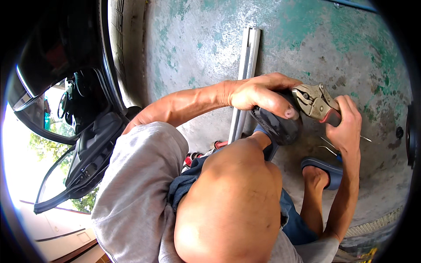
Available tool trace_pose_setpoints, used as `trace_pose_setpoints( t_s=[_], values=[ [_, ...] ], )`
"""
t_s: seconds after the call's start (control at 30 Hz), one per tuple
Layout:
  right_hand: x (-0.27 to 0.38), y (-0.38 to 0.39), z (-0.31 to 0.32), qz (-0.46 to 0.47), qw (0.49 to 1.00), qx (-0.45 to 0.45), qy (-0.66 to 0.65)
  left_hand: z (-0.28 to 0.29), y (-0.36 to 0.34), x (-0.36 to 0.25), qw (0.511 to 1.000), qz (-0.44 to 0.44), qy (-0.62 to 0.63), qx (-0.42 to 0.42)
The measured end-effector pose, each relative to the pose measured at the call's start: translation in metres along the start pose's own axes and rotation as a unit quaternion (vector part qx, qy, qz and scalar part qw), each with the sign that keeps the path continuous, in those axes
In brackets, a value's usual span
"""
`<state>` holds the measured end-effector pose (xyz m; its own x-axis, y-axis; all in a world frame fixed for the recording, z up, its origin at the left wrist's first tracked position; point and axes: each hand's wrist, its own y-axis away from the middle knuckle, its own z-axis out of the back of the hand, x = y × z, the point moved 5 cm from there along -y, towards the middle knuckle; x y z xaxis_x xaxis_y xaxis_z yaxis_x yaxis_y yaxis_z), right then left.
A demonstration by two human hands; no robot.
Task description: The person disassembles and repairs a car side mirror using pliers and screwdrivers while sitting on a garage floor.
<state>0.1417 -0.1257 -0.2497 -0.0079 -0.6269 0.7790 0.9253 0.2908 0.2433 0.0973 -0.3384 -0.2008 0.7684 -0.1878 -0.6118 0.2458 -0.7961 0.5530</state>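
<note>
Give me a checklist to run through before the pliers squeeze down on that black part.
1. Left hand grips the black part: ok, fingers wrap over its top.
2. Right hand holds the pliers by the handles: ok.
3. Pliers' nose meets the black part: cannot tell, the left thumb hides the contact.
4. Left thumb clear of the nose: not ok, it lies right beside it.
5. Feet steady: ok, both blue sandals sit flat on the concrete floor.
6. Loose wires by the right foot: not ok, they lie underfoot.
</note>
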Motion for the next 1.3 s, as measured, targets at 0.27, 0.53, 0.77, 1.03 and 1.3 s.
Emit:
trace_pose_setpoints(
  t_s=[0.27,0.53,0.77,1.03,1.3],
  values=[
    [0.000,-0.004,-0.006,-0.003,1.000,-0.011,-0.026,0.006,0.003,-0.004,0.998,0.000,-0.067,0.013],
    [0.001,-0.004,0.002,0.011,0.999,-0.035,-0.015,0.000,-0.007,-0.013,0.998,0.057,0.007,0.015],
    [-0.005,0.002,-0.004,0.000,1.000,-0.009,-0.021,-0.007,-0.005,0.004,0.999,0.024,-0.012,-0.027],
    [0.004,0.007,-0.005,-0.017,0.999,-0.011,-0.044,-0.021,0.006,-0.013,0.993,0.022,-0.073,-0.088],
    [0.004,0.020,-0.011,-0.007,1.000,-0.026,0.004,-0.024,0.015,-0.010,0.969,0.036,-0.195,-0.149]
  ],
)
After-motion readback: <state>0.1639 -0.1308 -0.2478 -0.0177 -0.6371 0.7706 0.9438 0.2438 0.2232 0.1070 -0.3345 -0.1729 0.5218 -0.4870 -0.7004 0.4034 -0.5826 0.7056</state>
